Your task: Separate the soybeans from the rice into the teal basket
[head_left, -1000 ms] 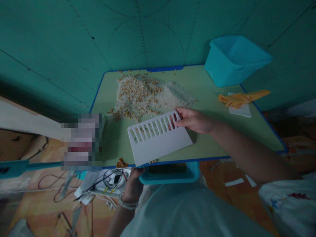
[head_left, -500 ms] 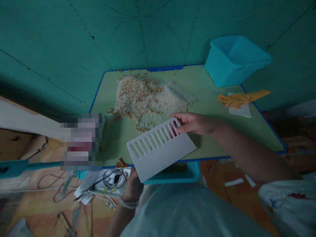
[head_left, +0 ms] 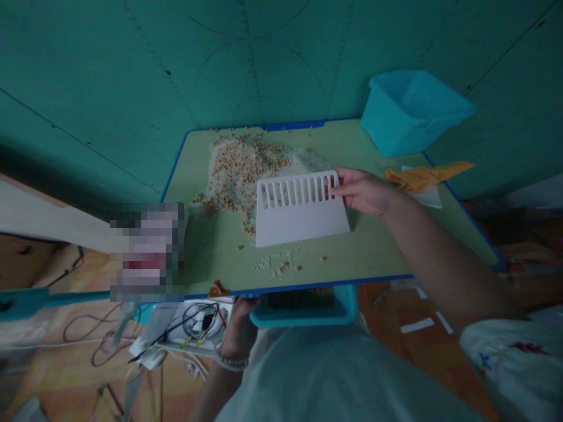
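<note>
My right hand (head_left: pixel 364 190) grips the right end of a white slotted scraper (head_left: pixel 300 208), held edge-down on the green table (head_left: pixel 387 246). Behind and left of the scraper lies a spread of rice and soybeans (head_left: pixel 244 167). A thin trail of grains (head_left: pixel 279 265) lies in front of it near the table's front edge. My left hand (head_left: pixel 240 328) is closed on the left rim of a blue tray (head_left: pixel 303 308) held just under that front edge; dark contents show inside.
A blue tub (head_left: pixel 411 111) stands at the back right corner, with an orange cloth (head_left: pixel 424 174) on white paper beside it. Cables and a white device (head_left: pixel 193 325) lie on the floor at lower left. A teal wall rises behind the table.
The scraper has moved from the front edge back up and to the right onto the table, turning level. A small trail of grains now shows near the front edge.
</note>
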### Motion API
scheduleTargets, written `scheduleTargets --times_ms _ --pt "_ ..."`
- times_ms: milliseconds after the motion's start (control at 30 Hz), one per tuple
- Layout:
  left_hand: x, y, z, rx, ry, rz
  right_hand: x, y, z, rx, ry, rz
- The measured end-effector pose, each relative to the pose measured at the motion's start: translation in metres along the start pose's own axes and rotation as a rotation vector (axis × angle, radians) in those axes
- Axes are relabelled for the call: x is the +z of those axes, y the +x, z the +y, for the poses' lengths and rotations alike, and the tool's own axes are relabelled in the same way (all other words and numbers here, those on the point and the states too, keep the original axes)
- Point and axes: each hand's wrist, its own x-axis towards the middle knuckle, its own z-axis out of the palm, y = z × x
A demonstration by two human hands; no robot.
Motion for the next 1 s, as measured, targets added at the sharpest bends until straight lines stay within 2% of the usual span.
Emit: scheduleTargets --times_ms 267,467,800,1000 --pt "-0.004 -0.002 -0.003 -0.017 -0.020 -0.054 0.008 -0.005 0.005 0.162 0.002 -0.157" --pt "-0.002 -0.003 -0.004 0.010 0.000 -0.060 0.006 -0.005 0.006 0.173 0.023 -0.204" --pt "0.004 0.001 -0.004 0.007 0.019 -0.021 0.004 -0.006 0.010 0.216 0.008 -0.360" --pt "0.015 0.001 -0.006 0.025 0.018 -0.043 0.003 -0.005 0.010 0.227 0.017 -0.419"
